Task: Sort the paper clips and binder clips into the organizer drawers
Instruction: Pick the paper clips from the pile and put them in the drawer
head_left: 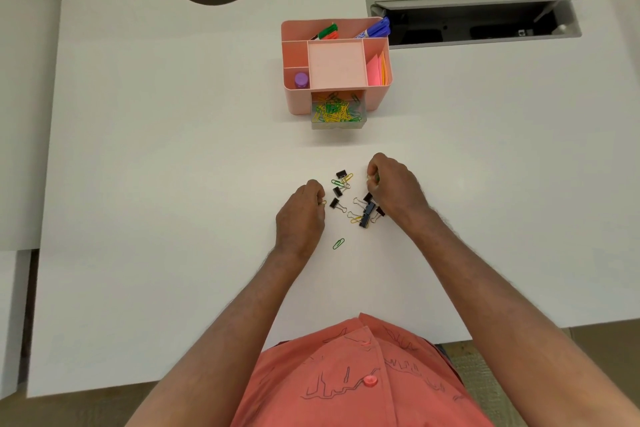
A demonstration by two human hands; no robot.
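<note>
Just below the middle of the frame, a small heap of black binder clips (367, 210) and coloured paper clips (343, 180) lies on the white desk (156, 166), with both hands at its edges. To the left of the heap, the left hand (301, 215) is curled, its fingertips pinching a yellow paper clip (322, 202). To the right, the right hand (394, 187) is also curled, fingers closed on what looks like a green and yellow clip, though the detail is too small to be sure. One green paper clip (338, 243) lies alone lower down, apart from the heap. Above centre stands a pink organizer (294, 97); its clear drawer (337, 114) is pulled out toward the person and holds many yellow and green paper clips. Markers (375, 29) stick out of its back compartment, pink sticky notes (374, 71) sit at its right side, and a purple-capped item (301, 80) at its left.
</note>
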